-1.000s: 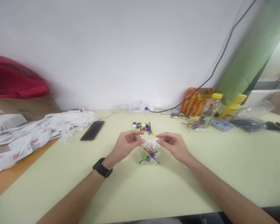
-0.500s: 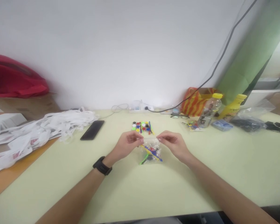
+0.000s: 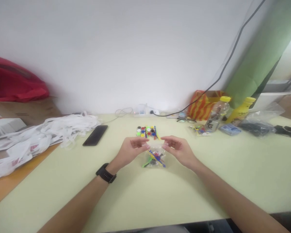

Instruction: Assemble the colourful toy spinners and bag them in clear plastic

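A clear plastic bag (image 3: 155,158) with small coloured pieces inside, among them blue, yellow and green sticks, is between my hands. My left hand (image 3: 134,149) pinches its upper left corner, thumb and fingers bent round the edge. At the upper right corner my right hand (image 3: 178,150) grips the bag in the same way. Just beyond the bag, coloured discs and sticks (image 3: 147,132) lie in a group on the table. A black watch (image 3: 106,172) is on my left wrist.
On the pale green table (image 3: 145,200), a black phone (image 3: 95,135) lies left, beside white bags (image 3: 46,134). To the right are loose coloured pieces (image 3: 200,130), a clear bottle (image 3: 217,115), a yellow bottle (image 3: 241,112), a blue pack (image 3: 230,129) and glasses (image 3: 186,120).
The pieces in the bag have shifted slightly to the left. My fingers have changed position a little at the bag's top edge, with both hands still on it.
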A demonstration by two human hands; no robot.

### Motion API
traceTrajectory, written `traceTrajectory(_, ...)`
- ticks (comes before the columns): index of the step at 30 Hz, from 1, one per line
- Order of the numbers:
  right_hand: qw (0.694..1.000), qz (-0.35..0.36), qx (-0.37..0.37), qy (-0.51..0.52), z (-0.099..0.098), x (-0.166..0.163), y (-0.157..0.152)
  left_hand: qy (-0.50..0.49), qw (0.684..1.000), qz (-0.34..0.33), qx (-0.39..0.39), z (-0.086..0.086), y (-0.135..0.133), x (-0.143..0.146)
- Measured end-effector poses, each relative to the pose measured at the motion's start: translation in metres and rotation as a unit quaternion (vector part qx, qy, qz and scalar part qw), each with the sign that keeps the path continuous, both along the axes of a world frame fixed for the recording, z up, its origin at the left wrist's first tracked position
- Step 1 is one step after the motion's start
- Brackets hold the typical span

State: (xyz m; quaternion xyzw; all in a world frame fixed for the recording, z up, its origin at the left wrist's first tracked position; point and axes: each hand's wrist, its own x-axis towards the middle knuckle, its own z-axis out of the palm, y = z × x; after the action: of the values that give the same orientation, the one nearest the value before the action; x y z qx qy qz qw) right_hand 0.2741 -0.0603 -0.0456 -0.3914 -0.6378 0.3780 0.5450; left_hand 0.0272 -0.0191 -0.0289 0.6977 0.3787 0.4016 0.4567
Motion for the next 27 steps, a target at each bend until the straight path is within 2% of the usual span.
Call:
traceTrajectory(4,0.997,-0.025,0.025,-0.069,-0.005,-0.002,0.001,0.067,0.995,-0.024,0.069,-0.003,0.003,0.000)
traceTrajectory(7,0.995,-0.043,0.034,-0.086,-0.008,-0.002,0.000,0.078,0.992,-0.029,0.097,-0.006,0.005,-0.001)
traceTrajectory(11,0.996,-0.053,0.038,-0.064,-0.008,-0.001,0.000,0.049,0.995,-0.037,0.073,-0.008,0.006,-0.002)
traceTrajectory(19,0.999,0.005,0.042,-0.018,-0.002,0.003,0.000,-0.049,0.997,-0.056,-0.001,-0.002,0.003,-0.002)
traceTrajectory(27,0.999,0.006,0.036,0.009,0.001,0.003,-0.002,-0.059,0.997,-0.052,0.002,-0.003,0.003,-0.003)
